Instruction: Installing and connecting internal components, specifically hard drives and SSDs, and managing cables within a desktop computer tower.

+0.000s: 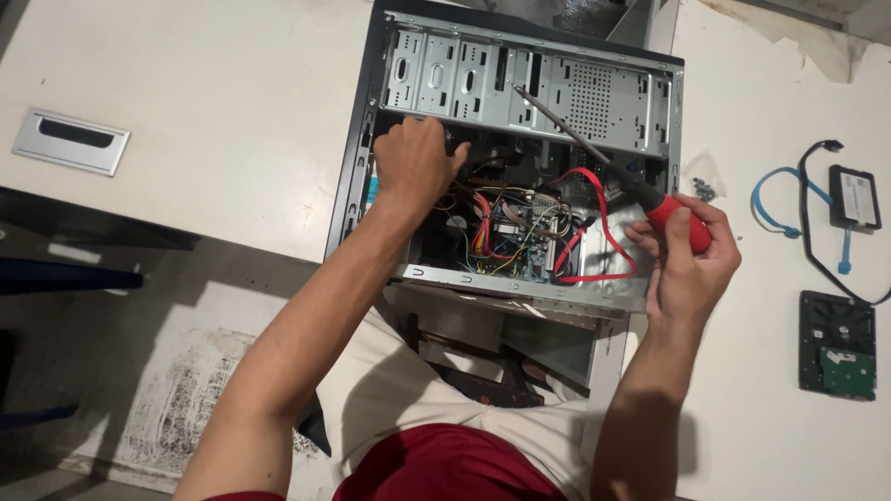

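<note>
Left hand curled inside open computer case (grasp unclear); right hand fingers closed around red-handled screwdriver.

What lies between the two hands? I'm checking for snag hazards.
In the head view, the open computer case interior: red cables and bundled coloured wires between left hand and right hand.

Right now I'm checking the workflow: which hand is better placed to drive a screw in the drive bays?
Probably the right hand: it already holds the red-handled screwdriver, tip at the drive cage. The left hand reaches into the computer case, toolless.
</note>
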